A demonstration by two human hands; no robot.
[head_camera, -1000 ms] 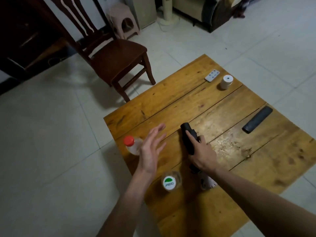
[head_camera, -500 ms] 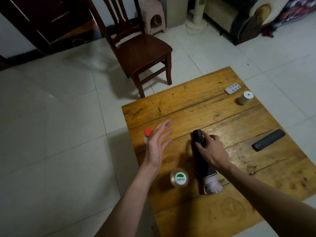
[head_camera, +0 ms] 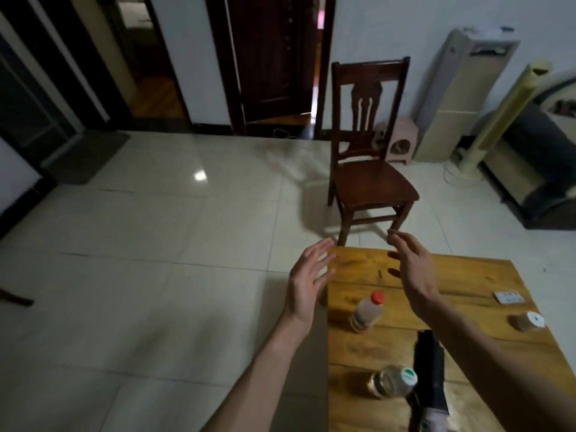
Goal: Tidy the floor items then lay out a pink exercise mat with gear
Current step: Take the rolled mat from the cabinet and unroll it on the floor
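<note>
Both my hands hover empty above the far left corner of the low wooden table [head_camera: 461,275]. My left hand [head_camera: 307,283] is open with fingers spread, over the table's left edge. My right hand [head_camera: 411,269] is open too, fingers loosely bent. Behind them on the table lie a dark folded umbrella [head_camera: 428,372], a bottle with a red cap [head_camera: 367,311] and a clear bottle with a green and white lid [head_camera: 394,381]. No pink mat is in view.
A small white remote [head_camera: 508,297] and a white-topped roll [head_camera: 530,321] sit at the table's right. A dark wooden chair [head_camera: 371,182] stands just past the table. A pink stool [head_camera: 397,140], a tall fan [head_camera: 498,120] and a dark sofa [head_camera: 542,169] line the back right.
My right hand has let go of the dark umbrella, which now lies on the table, and has lifted forward. My head has tilted up toward the chair and doors.
</note>
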